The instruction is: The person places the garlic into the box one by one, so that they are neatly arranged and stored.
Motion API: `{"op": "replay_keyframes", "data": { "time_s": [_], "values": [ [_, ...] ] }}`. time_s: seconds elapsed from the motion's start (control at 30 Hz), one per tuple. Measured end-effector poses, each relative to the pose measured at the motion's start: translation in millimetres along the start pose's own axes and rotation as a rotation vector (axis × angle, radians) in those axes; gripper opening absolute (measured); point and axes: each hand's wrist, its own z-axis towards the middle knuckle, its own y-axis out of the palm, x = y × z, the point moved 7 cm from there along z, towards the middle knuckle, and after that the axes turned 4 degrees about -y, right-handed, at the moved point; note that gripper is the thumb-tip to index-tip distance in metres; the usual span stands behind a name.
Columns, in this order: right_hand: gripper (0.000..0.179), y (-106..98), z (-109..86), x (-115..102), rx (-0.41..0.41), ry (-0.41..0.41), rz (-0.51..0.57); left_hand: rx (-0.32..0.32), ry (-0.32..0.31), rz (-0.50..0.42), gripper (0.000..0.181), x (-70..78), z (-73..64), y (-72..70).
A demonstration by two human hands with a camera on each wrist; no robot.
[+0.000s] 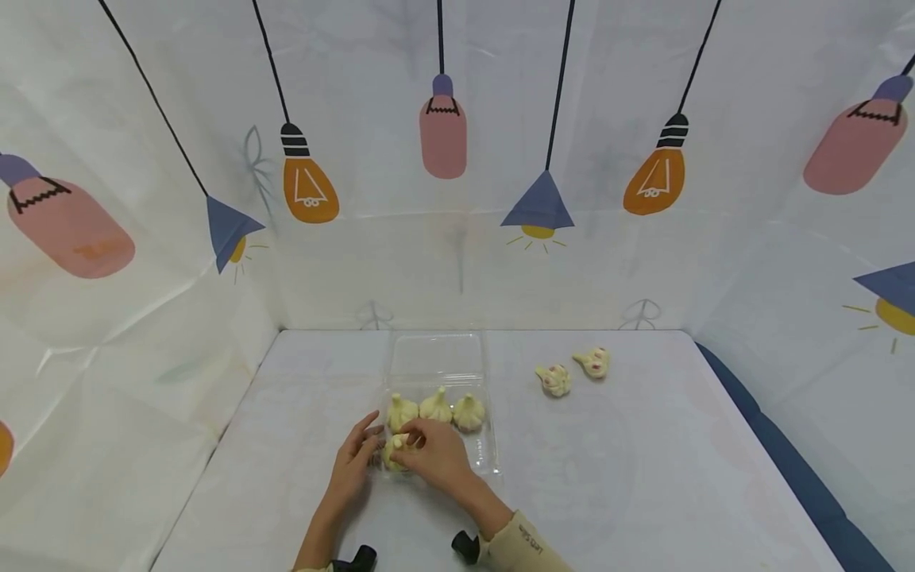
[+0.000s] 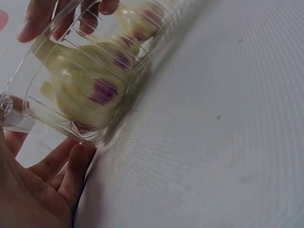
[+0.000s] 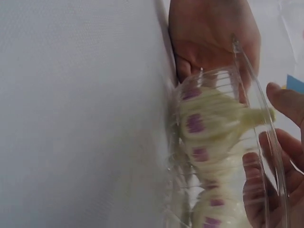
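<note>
A clear plastic clamshell box (image 1: pixel 488 453) lies on the white table with its lid folded back. Three pale garlic bulbs (image 1: pixel 469 413) fill its far row, stems up. Another garlic bulb (image 1: pixel 395 454) sits in the near left corner; its purple marks show through the wall in the left wrist view. My right hand (image 1: pixel 438 454) hangs over that bulb. Around its stem, the thumb (image 3: pixel 285 102) and fingers stand a little apart from it in the right wrist view. Against the box's left side rests my left hand (image 1: pixel 352 463), fingers touching the outer wall.
To the right of the box, two more garlic bulbs (image 1: pixel 554 380) (image 1: pixel 596 363) lie on the white table (image 1: pixel 643 477). The hinged lid (image 1: pixel 438 353) extends toward the back. White sheeting with printed lamps (image 1: pixel 443 139) encloses the table's back and sides.
</note>
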Motion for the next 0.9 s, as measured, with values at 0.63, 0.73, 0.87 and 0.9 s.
{"op": "replay_keyframes", "data": {
  "time_s": [0.63,0.73,0.87,0.9],
  "values": [
    [0.015,-107,18.4,1,0.166,-0.155,-0.127,-0.019,-0.011,0.022,0.042,13.3,-3.5,-0.8],
    [0.013,-129,23.5,11,0.203,-0.118,-0.159,-0.03,-0.008,0.026,0.042,18.1,-4.0,-0.6],
    [0.012,-152,28.1,29,0.243,-0.063,-0.193,-0.027,-0.004,0.016,0.042,9.8,-2.1,-0.4],
    [0.012,-156,28.8,34,0.248,-0.05,-0.209,-0.023,-0.003,0.01,0.042,5.4,-1.0,-0.5]
  ]
}}
